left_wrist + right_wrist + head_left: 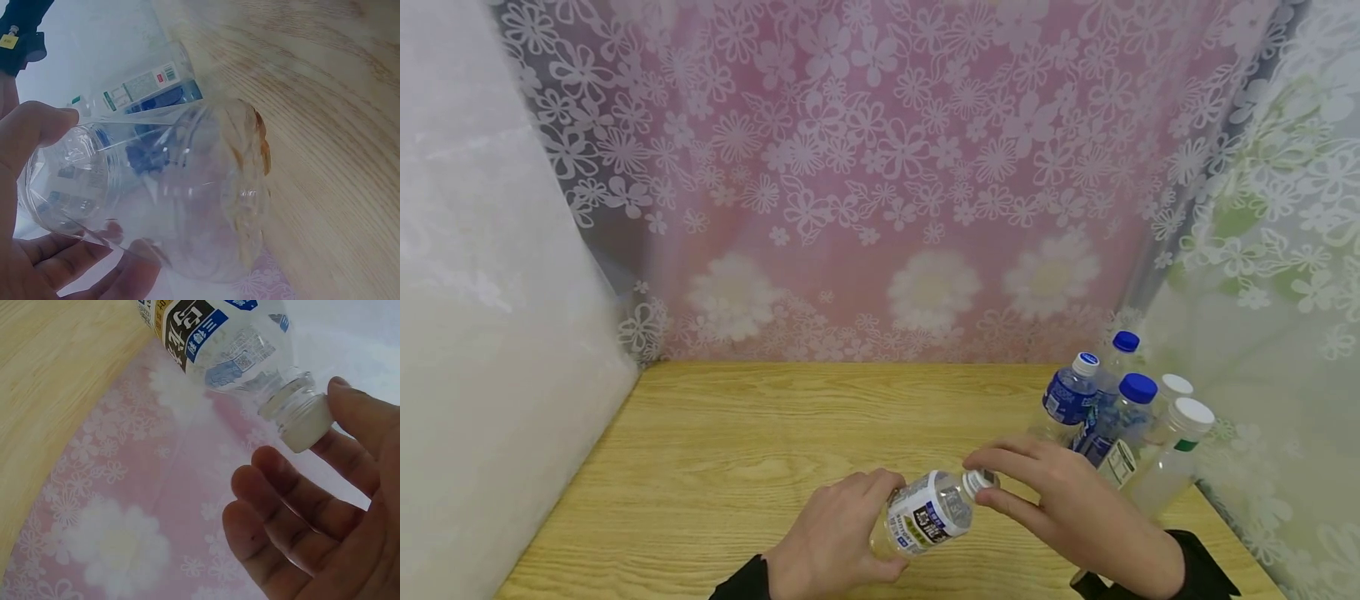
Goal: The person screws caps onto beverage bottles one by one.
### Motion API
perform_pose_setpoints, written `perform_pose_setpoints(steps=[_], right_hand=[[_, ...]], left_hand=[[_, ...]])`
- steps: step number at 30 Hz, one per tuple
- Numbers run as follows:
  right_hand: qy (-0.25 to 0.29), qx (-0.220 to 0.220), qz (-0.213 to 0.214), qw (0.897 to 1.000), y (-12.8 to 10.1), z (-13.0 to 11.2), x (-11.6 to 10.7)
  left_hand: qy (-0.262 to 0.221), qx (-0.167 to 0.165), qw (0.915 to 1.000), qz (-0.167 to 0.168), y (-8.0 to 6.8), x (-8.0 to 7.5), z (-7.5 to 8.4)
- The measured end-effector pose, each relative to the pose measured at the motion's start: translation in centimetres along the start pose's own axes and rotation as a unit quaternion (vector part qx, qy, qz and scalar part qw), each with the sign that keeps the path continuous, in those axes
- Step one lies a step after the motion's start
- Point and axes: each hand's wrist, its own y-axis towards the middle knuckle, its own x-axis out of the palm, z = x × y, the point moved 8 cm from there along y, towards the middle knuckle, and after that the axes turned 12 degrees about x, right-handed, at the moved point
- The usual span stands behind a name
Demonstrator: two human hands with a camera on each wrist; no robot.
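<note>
A clear plastic bottle (925, 518) with a white, blue and black label lies tilted above the wooden table, its neck toward the right. My left hand (835, 533) grips it around the lower body. In the left wrist view, thumb and fingers wrap the see-through bottle (187, 194). At the neck, my right hand (1060, 492) pinches the white cap (979, 482) between thumb and index finger. The right wrist view shows the cap (309, 425) on the neck, with the other fingers (269, 519) loosely bent beside it.
Several bottles stand grouped at the table's right side, among them a blue-labelled one with a white cap (1070, 392), a blue-capped one (1131, 408) and a clear white-capped one (1180, 458). A pink flowered curtain (880, 167) hangs behind the wooden table (737, 442).
</note>
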Motion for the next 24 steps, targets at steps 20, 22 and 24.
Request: perform_pose_setpoints(steps=[20, 22, 24], right_hand=[[0.07, -0.083, -0.021, 0.994, -0.88, -0.75, -0.23], [0.072, -0.085, -0.021, 0.994, -0.9, -0.8, -0.23], [0.074, -0.088, -0.023, 0.993, -0.92, -0.85, -0.2]], left_hand=[[-0.004, 0.014, 0.9998, 0.013, -0.14, -0.1, 0.33], [-0.003, 0.015, 0.9998, 0.014, -0.12, -0.11, 0.35], [-0.001, 0.017, 0.9997, 0.015, -0.11, -0.14, 0.36]])
